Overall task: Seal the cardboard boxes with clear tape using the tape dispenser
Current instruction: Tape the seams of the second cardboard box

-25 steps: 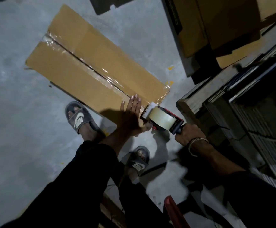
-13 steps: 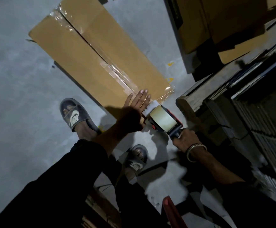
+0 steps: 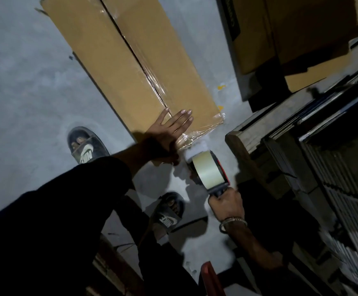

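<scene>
Cardboard box (image 3: 114,60): long, brown, closed, lying flat on the grey concrete floor (image 3: 20,77); contents not visible. The centre seam between its two top flaps is covered by a strip of clear tape (image 3: 152,82) that runs lengthwise and wrinkles over the near end, where it folds down the box edge.

Left hand (image 3: 167,131): laid flat on the near end of the box, fingers (image 3: 182,119) straight and slightly spread, pressing the tape beside the seam; nothing held.

Tape dispenser (image 3: 212,169): red and dark frame with a pale tape roll, just off the near end of the box, its front close to the taped edge; whether it touches the box cannot be told.

Right hand (image 3: 227,206): fingers wrapped round the dispenser handle; a metal bracelet (image 3: 233,223) on the wrist.

Further cardboard boxes (image 3: 291,33): stacked at the upper right, closed, contents hidden.

Wooden rack (image 3: 301,146): at the right, holding stacked flat items in shadow, too dark to identify.

Feet: two dark slides (image 3: 86,146), one beside the box, one nearer the dispenser.
</scene>
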Motion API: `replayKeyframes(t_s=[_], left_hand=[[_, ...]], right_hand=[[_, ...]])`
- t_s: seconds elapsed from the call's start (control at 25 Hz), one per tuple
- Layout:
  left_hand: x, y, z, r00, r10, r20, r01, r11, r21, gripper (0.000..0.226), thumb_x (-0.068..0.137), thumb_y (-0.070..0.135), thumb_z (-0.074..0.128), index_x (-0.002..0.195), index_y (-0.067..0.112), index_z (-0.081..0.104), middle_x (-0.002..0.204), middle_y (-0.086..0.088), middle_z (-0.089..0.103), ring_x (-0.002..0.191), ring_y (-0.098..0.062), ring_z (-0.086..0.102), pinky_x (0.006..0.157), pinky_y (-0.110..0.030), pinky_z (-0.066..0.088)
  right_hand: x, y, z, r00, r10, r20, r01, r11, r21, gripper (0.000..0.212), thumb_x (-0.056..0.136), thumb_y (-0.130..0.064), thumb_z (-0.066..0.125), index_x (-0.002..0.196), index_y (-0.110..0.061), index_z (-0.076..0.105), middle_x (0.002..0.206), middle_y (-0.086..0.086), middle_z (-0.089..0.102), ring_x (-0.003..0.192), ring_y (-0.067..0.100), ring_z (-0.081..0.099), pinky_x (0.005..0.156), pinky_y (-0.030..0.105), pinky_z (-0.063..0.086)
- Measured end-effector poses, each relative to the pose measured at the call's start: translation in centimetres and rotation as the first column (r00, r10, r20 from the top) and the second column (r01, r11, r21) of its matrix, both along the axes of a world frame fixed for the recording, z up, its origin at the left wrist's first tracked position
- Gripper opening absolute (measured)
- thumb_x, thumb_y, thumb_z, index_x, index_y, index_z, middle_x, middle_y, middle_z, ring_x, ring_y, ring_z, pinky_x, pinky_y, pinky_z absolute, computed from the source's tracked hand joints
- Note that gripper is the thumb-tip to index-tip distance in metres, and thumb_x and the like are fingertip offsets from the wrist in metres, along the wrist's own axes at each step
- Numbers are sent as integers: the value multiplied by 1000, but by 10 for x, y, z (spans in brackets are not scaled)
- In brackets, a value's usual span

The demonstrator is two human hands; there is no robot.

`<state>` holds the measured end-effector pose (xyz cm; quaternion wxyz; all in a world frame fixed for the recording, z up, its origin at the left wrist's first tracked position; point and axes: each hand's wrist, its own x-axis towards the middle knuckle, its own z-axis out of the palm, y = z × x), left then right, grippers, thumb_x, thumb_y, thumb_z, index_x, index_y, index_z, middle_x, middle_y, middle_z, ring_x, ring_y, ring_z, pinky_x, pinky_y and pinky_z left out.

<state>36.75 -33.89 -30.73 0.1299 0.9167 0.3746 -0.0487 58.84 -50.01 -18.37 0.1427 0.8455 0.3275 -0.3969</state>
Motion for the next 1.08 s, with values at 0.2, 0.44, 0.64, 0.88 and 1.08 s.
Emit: replayKeyframes(t_s=[0.2, 0.44, 0.64, 0.88, 1.08], left_hand=[[3, 1, -1, 1000, 22, -23, -21, 1000, 17, 93, 85, 26, 47, 167, 8, 8, 176, -13, 5, 163, -26, 8, 126, -65, 8], [2, -3, 7, 998, 57, 20, -56, 998, -16, 94, 83, 33, 49, 167, 9, 15, 175, -13, 9, 163, -25, 8, 124, -63, 13], [0, -4, 8, 998, 45, -34, -46, 998, -30, 115, 80, 61, 63, 167, 10, 9, 176, -12, 4, 163, -24, 6, 125, -62, 11], [0, -1, 11, 999, 11, -48, -13, 999, -53, 124, 76, 80, 61, 168, 15, 8, 176, -14, 1, 163, -27, 6, 125, -67, 7], [3, -6, 12, 998, 56, -22, -57, 997, -61, 102, 83, 61, 52, 168, 18, 15, 176, -13, 4, 163, -26, 6, 124, -68, 9]], right_hand=[[14, -18, -3, 999, -38, 26, 40, 997, -60, 35, 78, -30, 74, 99, -1, 72, 104, 29, 71, 102, 47, 67, 83, 42, 55], [-1, 10, -6, 996, -91, -10, 90, 991, -94, 58, 68, -45, 61, 108, -4, 71, 113, 25, 70, 108, 43, 65, 89, 39, 53], [-2, 24, -18, 995, -102, -11, 99, 982, -162, 50, 76, -40, 64, 114, -9, 68, 120, 21, 68, 112, 39, 64, 97, 39, 53], [8, 49, -26, 998, -48, -46, 35, 969, -244, 72, 63, -52, 51, 117, -8, 66, 117, 20, 71, 119, 36, 64, 100, 37, 52], [1, 56, -35, 997, 46, -66, -63, 960, -274, 81, 65, -51, 45, 133, -7, 58, 135, 21, 60, 128, 38, 57, 102, 37, 45]])
